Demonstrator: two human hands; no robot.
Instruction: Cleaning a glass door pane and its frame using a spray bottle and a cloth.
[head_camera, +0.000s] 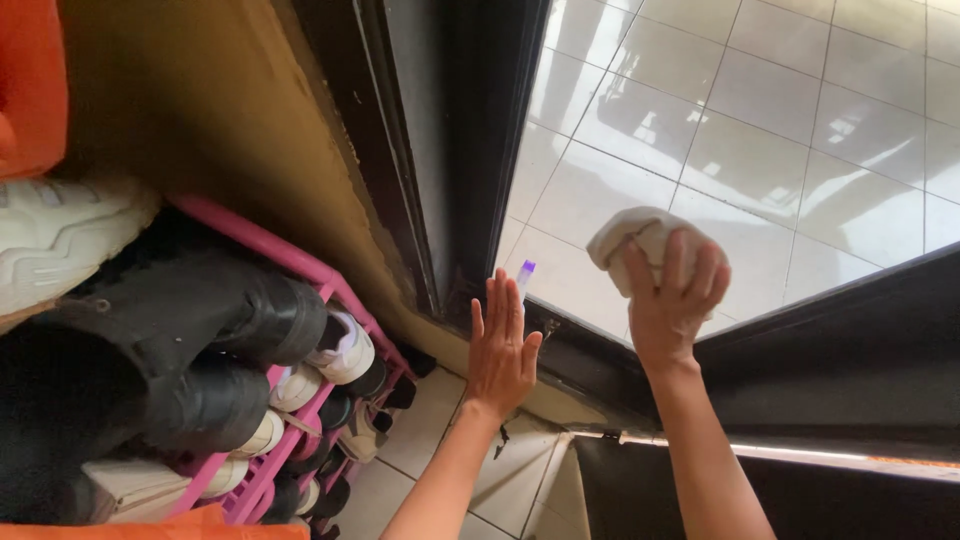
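A crumpled, off-white cleaning cloth (640, 245) is bunched into a rounded wad and pressed flat against the glass pane (760, 150) near its lower edge. The glass is large, set in a dark frame, and shows a pale tiled floor with glare.

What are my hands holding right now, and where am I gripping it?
The right hand presses a bunched pale cloth against the glass pane, fingers spread over its lower side. The left hand is open and holds nothing.
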